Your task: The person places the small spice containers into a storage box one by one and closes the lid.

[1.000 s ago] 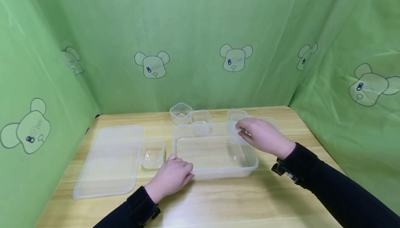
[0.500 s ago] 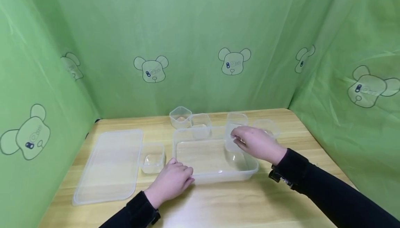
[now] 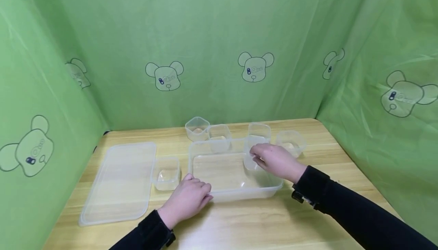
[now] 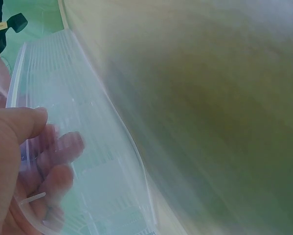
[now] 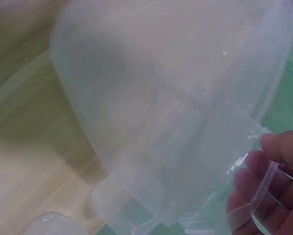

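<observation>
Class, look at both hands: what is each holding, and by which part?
The left hand grips the large clear container by its near rim; the right hand pinches a small clear container by its rim.

Grn cloth walls [image 3: 212, 18] w/ cartoon prints [image 3: 167, 78], wood tbl [image 3: 246, 225]

Long black sleeves [image 3: 362, 212] end in thick black cuffs [image 3: 313, 183]. Small dark devices [image 3: 297, 196] sit at both cuffs. The hands [image 3: 275, 160] are bare.

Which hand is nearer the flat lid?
Left. The left hand grips the tub, just right of the lid; the right hand holds a cup farther right.
</observation>
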A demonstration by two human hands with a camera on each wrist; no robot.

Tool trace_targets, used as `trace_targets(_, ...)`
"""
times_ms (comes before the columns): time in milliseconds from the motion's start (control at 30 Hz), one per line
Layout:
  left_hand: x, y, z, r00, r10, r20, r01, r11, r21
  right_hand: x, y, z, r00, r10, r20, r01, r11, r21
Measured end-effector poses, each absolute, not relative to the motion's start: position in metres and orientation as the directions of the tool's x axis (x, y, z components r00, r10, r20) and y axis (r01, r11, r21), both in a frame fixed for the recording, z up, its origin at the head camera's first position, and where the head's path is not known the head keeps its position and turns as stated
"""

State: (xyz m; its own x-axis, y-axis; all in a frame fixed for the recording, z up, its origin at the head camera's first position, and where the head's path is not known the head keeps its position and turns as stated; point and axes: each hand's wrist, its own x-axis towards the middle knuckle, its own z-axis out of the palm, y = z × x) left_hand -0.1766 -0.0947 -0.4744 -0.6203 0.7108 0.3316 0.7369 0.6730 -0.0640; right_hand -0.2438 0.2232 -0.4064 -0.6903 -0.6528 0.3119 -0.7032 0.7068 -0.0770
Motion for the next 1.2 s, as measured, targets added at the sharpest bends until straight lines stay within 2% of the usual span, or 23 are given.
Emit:
trace_targets(300, -0.176, -0.095, -0.473, -0.619, 0.711, 0.335, 0.74, 0.67, -0.054, -0.247, 0.226, -0.423, -0.683, -0.665, 0.302, -0.703, 0.711, -0.027)
trace_targets(1200, -0.177, -0.094, -0.475, -0.618, 0.71, 0.339, 0.736, 0.673, -0.068, -0.254, 0.226, -0.442, -0.684, -0.675, 0.277, -0.706, 0.708, -0.021)
